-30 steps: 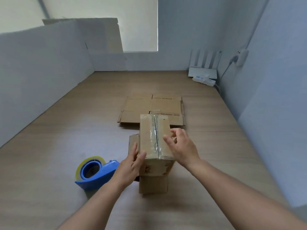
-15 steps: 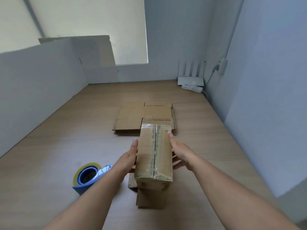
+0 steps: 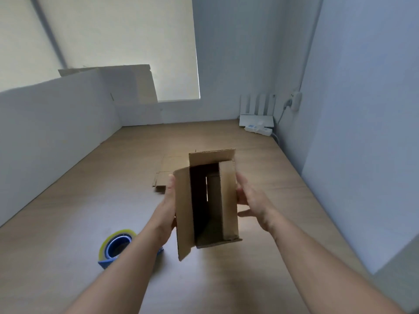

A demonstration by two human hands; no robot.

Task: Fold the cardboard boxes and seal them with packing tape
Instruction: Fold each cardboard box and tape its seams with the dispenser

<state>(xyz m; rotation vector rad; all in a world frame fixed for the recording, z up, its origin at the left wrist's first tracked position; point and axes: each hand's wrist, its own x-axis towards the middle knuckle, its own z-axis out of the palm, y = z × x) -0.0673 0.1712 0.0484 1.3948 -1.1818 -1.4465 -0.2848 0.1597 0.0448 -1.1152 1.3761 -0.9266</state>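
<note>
Two hands hold a small brown cardboard box (image 3: 227,200) in the air above the wooden table (image 3: 68,223), its open end towards the viewer.

The left hand (image 3: 166,209) and right hand (image 3: 251,200) press its side walls, each grip flat-fingered rather than clenched. The box looks light and hollow, and its thin walls would likely buckle if squeezed, so the firmer corners are the better hold. Its loose flaps hang open. A blue tape dispenser (image 3: 115,245) sits near left, partly behind the left forearm. Flattened cardboard (image 3: 169,166) lies just beyond.

Cardboard box (image 3: 227,200) now off the table (image 3: 283,168), open side uppermost.
</note>
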